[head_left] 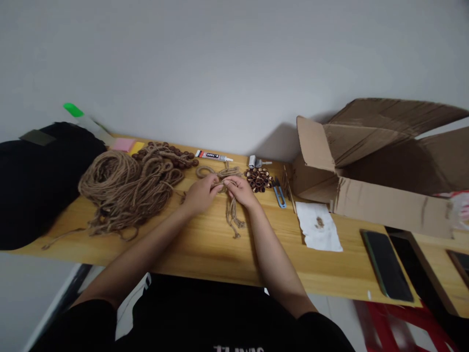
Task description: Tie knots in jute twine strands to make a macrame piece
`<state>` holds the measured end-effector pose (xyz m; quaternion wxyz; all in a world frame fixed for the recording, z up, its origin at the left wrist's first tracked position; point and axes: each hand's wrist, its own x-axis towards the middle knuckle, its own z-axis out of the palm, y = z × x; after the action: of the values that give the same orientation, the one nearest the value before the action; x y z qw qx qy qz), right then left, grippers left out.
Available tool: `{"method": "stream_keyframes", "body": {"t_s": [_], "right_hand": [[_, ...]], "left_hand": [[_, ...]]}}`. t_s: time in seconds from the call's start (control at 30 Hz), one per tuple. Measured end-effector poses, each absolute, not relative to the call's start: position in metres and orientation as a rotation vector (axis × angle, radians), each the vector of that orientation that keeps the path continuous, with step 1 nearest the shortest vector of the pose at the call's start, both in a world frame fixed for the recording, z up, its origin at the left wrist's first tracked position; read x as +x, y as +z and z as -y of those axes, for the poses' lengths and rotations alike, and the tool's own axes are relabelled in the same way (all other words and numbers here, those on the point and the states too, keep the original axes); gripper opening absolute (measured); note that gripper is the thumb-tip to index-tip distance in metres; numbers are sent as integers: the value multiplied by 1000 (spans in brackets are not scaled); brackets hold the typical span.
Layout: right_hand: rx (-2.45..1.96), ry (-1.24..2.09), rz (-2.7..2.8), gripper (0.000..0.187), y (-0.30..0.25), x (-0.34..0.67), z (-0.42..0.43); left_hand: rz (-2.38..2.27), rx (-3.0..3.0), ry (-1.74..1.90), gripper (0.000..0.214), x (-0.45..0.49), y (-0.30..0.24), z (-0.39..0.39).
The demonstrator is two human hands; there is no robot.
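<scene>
My left hand (pixel 202 194) and my right hand (pixel 240 189) meet over the middle of the wooden table, each pinching a brown twine cord (pixel 232 215). Knotted ends of that cord hang below my right hand and lie on the wood. Behind my fingers a looped part of twine (pixel 207 170) rests on the table. A large heap of coiled twine (pixel 120 186) spreads to the left of my left hand. Just right of my right hand sits a pile of small dark brown shell-like rings (pixel 259 180). The exact grip of my fingertips is too small to make out.
A glue tube (pixel 212 156) lies near the wall. Blue thread snips (pixel 279 192) and a white paper piece (pixel 318 230) are on the right, before an open cardboard box (pixel 388 200). A phone (pixel 386 264) lies near the front edge; a black bag (pixel 44 181) fills the left end.
</scene>
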<state>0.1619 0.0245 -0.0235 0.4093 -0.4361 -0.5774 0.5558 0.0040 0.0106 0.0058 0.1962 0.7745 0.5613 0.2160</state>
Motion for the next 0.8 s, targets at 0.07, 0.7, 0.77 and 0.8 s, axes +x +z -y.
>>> {"method": "stream_keyframes", "body": {"t_s": [0.07,0.7,0.77,0.8], "right_hand": [[-1101,1398,1454,32,-23,162,-24],[-1093,1347,1316,33,-26,161,-26],[-1093,1349,1316,34,-25,161,-26],[-1090,1347,1316,35,-25,161,-26]], "left_hand": [[-1562,2195,575,15,5,5,-11],[-1613,2496,643,21,21,-1,8],[-1631,2476,630,22,24,-4,7],[-1638,2462,624,22,25,-5,6]]}}
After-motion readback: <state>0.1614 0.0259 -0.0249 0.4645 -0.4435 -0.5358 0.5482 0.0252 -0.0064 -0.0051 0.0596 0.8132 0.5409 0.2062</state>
